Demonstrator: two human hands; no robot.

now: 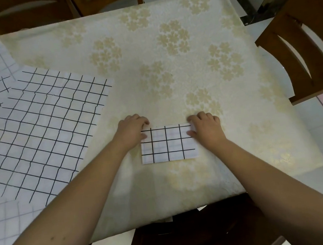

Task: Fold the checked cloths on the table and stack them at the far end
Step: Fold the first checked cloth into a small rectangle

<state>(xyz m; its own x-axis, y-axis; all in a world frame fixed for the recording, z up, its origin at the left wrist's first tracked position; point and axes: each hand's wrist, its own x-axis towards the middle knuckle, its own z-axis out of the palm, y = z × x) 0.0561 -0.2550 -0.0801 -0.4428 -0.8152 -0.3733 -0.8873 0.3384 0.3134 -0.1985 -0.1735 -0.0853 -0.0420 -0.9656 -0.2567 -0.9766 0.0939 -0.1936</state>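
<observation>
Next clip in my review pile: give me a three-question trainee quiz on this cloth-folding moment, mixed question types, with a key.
1. True or false: the small folded black-checked white cloth lies between the left hand and right hand.
2. Which corners of it do the hands hold: A near, B far?
3. On which side of the person does the large unfolded black-checked white cloth lie on the cream floral-covered table?

Key:
1. True
2. B
3. Left
</observation>
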